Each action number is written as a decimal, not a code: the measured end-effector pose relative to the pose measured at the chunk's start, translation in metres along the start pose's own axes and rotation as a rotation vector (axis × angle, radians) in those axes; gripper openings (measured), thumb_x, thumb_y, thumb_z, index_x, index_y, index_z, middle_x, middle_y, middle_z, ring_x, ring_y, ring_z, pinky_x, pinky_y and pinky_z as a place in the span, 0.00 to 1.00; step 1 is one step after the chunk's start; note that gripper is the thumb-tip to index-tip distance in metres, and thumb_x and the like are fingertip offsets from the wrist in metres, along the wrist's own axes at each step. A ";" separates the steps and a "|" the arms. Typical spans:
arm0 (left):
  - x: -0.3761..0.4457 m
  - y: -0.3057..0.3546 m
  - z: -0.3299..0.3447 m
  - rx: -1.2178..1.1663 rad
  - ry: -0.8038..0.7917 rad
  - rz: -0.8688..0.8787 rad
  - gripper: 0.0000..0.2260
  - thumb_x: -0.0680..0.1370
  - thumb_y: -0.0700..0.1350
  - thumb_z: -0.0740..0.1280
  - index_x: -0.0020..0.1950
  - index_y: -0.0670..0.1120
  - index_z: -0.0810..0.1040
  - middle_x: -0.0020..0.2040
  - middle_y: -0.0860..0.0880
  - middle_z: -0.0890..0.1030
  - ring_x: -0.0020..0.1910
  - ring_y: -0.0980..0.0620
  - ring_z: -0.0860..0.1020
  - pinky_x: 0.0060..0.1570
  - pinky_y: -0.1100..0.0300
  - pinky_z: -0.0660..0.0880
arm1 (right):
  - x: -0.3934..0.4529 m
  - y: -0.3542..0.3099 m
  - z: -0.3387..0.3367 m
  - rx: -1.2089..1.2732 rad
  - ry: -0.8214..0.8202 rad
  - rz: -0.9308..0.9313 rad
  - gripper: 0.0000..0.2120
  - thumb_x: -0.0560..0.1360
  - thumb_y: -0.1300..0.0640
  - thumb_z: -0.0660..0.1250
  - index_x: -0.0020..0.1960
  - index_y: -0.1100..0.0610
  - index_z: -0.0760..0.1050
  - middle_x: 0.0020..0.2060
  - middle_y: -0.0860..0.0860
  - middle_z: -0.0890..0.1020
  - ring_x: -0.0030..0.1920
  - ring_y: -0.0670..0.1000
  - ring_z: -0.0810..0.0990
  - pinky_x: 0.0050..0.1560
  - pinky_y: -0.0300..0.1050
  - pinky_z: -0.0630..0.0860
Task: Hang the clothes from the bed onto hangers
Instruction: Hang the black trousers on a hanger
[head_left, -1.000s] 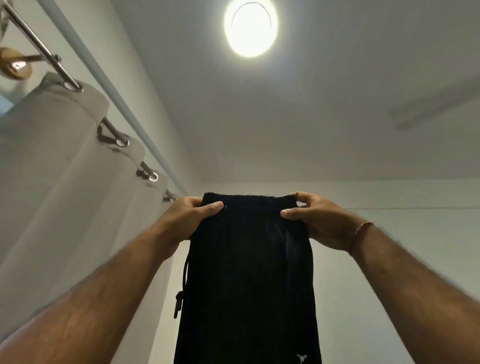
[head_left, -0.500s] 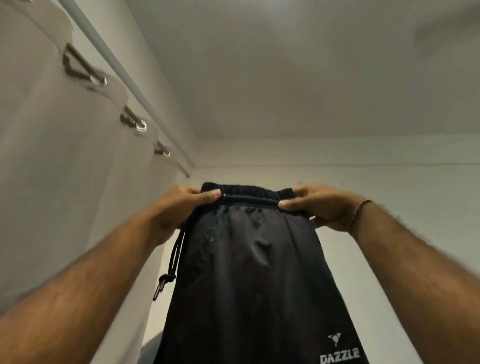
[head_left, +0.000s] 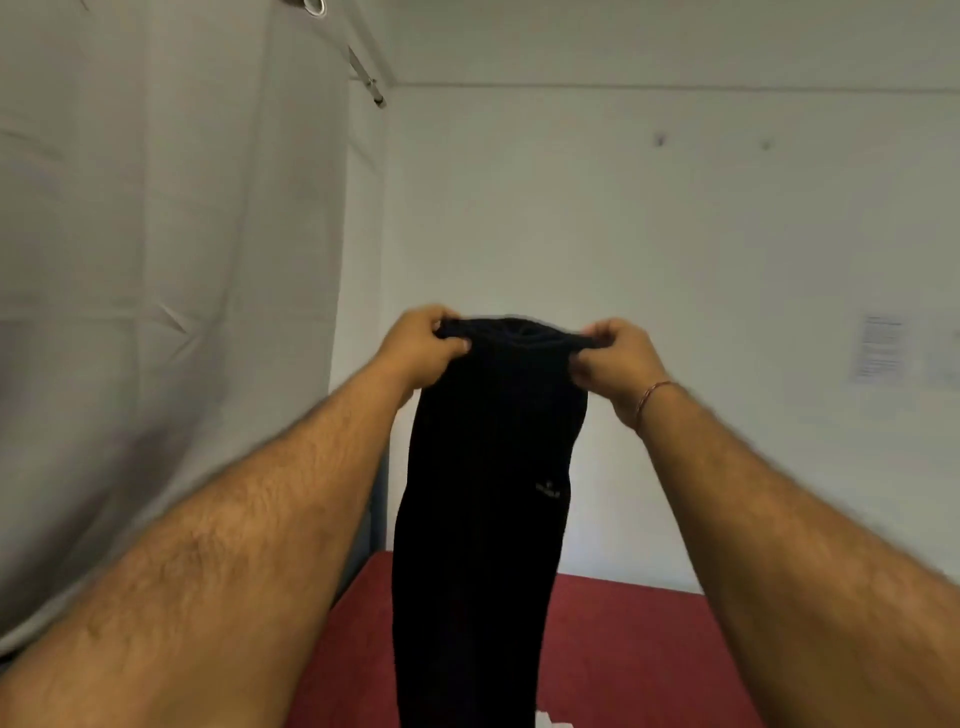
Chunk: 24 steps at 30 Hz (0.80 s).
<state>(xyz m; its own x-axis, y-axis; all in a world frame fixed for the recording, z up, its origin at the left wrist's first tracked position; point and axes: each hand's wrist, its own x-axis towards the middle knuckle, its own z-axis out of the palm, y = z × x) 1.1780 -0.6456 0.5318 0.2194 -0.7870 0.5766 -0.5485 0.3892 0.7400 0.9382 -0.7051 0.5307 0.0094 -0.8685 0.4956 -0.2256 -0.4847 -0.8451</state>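
change: view has dropped since 0.5 s ago; ceiling gone from frame, red bed (head_left: 649, 654) now shows at bottom, back wall (head_left: 675, 234) fills the middle
change, garment: black pants (head_left: 483, 493) read narrower and darker than before; white logo, large at lower right earlier, now a small faint mark on the right side; drawstring seen hanging at left edge earlier no longer visible
change, hands: both were flatter along the waistband 0.5 s ago, thumbs laid across the front; now fingers bunched tighter on the band
left hand (head_left: 423, 340): arm stretched forward and up, fingers curled, gripping left end of waistband
right hand (head_left: 613, 356): arm stretched forward and up, fingers curled, gripping right end of waistband; thin bracelet (head_left: 652, 395) on wrist
pants position: held up between the hands at mid-frame, hanging straight down, lower part in front of the bed; bottom cut off by frame
curtain (head_left: 156, 260): pale, fills left side, curtain rod (head_left: 366, 75) end at top
paper sheet (head_left: 880, 353): on wall at right, text blurred
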 end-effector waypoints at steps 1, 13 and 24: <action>0.007 0.010 -0.004 -0.009 0.018 0.048 0.10 0.77 0.37 0.73 0.57 0.46 0.81 0.46 0.49 0.82 0.47 0.49 0.82 0.51 0.57 0.79 | 0.005 -0.010 -0.003 0.041 0.015 -0.052 0.13 0.70 0.73 0.68 0.45 0.56 0.77 0.42 0.57 0.82 0.41 0.56 0.82 0.40 0.48 0.83; -0.013 -0.002 0.008 -0.060 -0.066 0.080 0.12 0.78 0.39 0.73 0.60 0.49 0.81 0.50 0.53 0.81 0.51 0.53 0.82 0.53 0.61 0.80 | -0.011 0.013 -0.017 0.173 0.025 -0.132 0.13 0.74 0.70 0.69 0.55 0.57 0.76 0.58 0.57 0.80 0.52 0.56 0.84 0.57 0.57 0.84; -0.329 -0.268 0.130 0.241 -0.566 -0.384 0.21 0.65 0.47 0.67 0.57 0.50 0.86 0.52 0.50 0.86 0.53 0.47 0.84 0.55 0.57 0.78 | -0.295 0.322 0.012 -0.248 -0.267 0.333 0.16 0.72 0.70 0.71 0.52 0.51 0.83 0.50 0.50 0.85 0.52 0.48 0.83 0.58 0.47 0.81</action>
<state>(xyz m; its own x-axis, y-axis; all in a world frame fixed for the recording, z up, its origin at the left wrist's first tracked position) 1.1479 -0.5530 0.0990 0.0170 -0.9996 -0.0244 -0.6932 -0.0293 0.7202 0.8747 -0.6061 0.1098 0.1389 -0.9841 0.1106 -0.4839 -0.1649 -0.8594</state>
